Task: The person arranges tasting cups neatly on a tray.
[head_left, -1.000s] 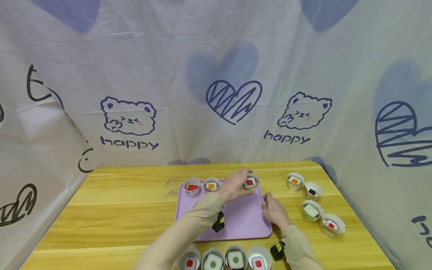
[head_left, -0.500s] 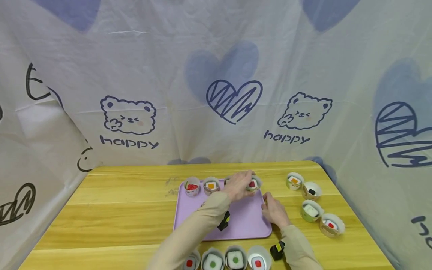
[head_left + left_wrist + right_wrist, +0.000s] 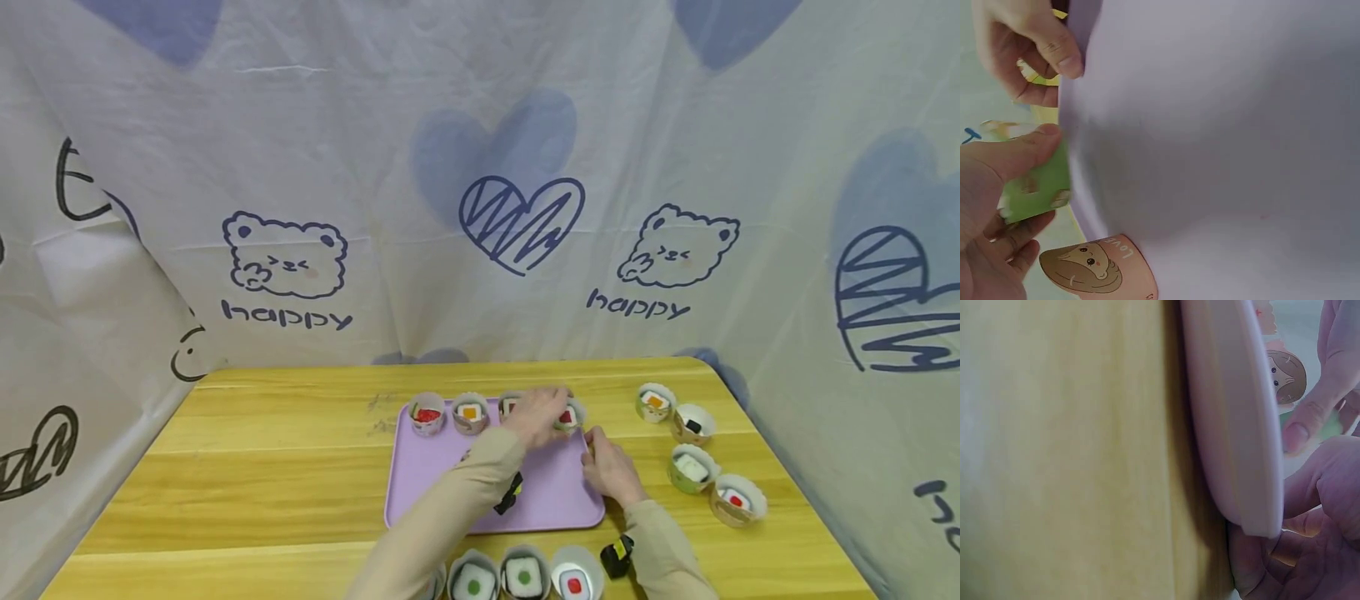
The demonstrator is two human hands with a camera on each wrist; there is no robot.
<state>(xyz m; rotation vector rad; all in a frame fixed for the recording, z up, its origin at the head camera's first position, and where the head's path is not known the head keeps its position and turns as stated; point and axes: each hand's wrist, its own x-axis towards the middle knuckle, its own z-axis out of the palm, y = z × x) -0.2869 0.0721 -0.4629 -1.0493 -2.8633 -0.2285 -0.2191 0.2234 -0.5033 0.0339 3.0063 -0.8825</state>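
Observation:
My left hand (image 3: pixel 538 417) holds a green paper cup (image 3: pixel 1041 184) at the far right corner of the lilac tray (image 3: pixel 558 492), thumb on one side and fingers on the other. A white sushi piece with a dark red centre (image 3: pixel 567 417) sits in this cup. Just below, my right hand (image 3: pixel 611 471) pinches the tray's right rim, thumb above and fingers beneath in the right wrist view. Three more sushi cups line the tray's far edge: one with red topping (image 3: pixel 427 415), one with an orange centre (image 3: pixel 470 414), and a pink cup (image 3: pixel 1129 272) partly hidden by my left hand.
Several sushi cups (image 3: pixel 691 468) stand on the wooden table (image 3: pixel 255 467) right of the tray. A row of cups (image 3: pixel 522 573) lies along the near side, partly behind my left sleeve. A printed white curtain (image 3: pixel 405 250) closes off the back.
My left hand has moved the green cup a little rightward along the tray's far edge, uncovering more of the pink cup. My right hand stays on the rim.

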